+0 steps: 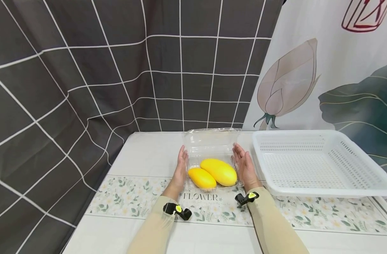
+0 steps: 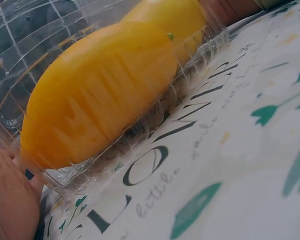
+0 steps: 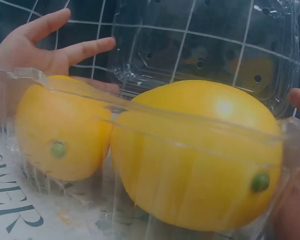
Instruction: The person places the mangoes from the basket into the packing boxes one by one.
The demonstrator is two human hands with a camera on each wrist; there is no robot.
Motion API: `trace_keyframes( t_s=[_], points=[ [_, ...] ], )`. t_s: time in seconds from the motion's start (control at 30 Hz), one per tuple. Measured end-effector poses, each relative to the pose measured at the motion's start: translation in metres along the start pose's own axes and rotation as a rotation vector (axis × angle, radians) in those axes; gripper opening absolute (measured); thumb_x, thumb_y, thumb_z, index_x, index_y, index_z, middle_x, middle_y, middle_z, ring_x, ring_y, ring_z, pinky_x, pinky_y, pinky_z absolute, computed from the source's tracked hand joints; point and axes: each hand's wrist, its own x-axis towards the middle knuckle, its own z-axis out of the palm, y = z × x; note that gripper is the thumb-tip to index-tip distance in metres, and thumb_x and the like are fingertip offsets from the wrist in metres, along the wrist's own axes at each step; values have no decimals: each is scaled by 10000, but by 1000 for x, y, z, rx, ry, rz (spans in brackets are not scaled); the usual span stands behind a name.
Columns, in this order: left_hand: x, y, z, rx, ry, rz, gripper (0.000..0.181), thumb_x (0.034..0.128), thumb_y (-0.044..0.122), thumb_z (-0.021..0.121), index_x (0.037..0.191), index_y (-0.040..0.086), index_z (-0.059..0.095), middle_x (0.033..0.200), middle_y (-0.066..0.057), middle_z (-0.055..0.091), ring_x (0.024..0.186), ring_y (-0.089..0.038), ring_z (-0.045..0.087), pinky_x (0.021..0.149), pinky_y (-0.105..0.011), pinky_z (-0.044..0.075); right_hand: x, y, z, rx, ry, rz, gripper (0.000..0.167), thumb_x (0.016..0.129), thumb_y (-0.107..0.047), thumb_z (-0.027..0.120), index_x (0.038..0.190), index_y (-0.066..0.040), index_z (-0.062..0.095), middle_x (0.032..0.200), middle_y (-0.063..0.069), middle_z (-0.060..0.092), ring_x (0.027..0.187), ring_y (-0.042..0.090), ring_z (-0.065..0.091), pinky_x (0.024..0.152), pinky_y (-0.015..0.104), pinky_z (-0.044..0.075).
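Note:
A clear plastic clamshell box stands on the table with its lid raised at the back. Two yellow mangoes lie side by side in its base: a smaller mango on the left and a larger mango on the right. My left hand is at the box's left side, fingers extended; the right wrist view shows this hand with fingers spread. Along the right side is my right hand, its fingers fairly straight. Whether either palm touches the plastic cannot be told.
A white perforated plastic basket sits to the right of the box. The table has a floral printed band with lettering. A dark gridded curtain hangs at the left and back, beside a white printed curtain.

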Motion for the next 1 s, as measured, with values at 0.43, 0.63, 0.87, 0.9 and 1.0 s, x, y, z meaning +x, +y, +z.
trace_keyframes(
  t_s=[0.43, 0.63, 0.87, 0.9, 1.0],
  points=[
    [-7, 13, -9, 103, 39, -82, 645, 1066, 510, 104, 1646, 227, 100, 1709, -37, 1, 1564, -289, 0, 1257, -511, -18, -9, -14, 3, -125, -21, 88, 772, 1075, -553, 89, 1614, 0, 76, 1696, 156, 38, 1562, 299, 9, 1272, 448, 12],
    [-4, 49, -12, 175, 68, -206, 866, 1000, 683, 43, 1616, 107, 240, 1687, -158, 115, 1545, -404, 56, 1238, -590, -17, -5, -37, 15, -222, 64, 247, 876, 1035, -665, 137, 1615, -8, 108, 1693, 149, 88, 1564, 279, 56, 1276, 390, 43],
    [-3, 82, -3, 269, 81, -397, 1155, 797, 952, 167, 1614, 142, 269, 1668, -159, 196, 1539, -359, 163, 1224, -606, 155, -3, -62, 31, -262, 133, 347, 944, 1008, -696, 141, 1601, 35, 60, 1683, 205, 60, 1561, 324, 31, 1274, 410, 7],
    [-2, 85, -1, 266, 78, -398, 1172, 798, 953, 183, 1615, 115, 254, 1669, -168, 187, 1541, -354, 156, 1219, -606, 175, -3, -65, 32, -263, 131, 353, 954, 1003, -702, 131, 1600, 37, 45, 1683, 212, 45, 1560, 331, 21, 1273, 423, -1],
    [-2, 92, 3, 250, 71, -400, 1166, 838, 920, 211, 1612, 48, 212, 1667, -209, 154, 1536, -393, 141, 1196, -643, 205, -4, -73, 36, -264, 131, 389, 996, 979, -735, 120, 1596, 37, 1, 1681, 219, 7, 1558, 343, -8, 1270, 457, -15]
  ],
)
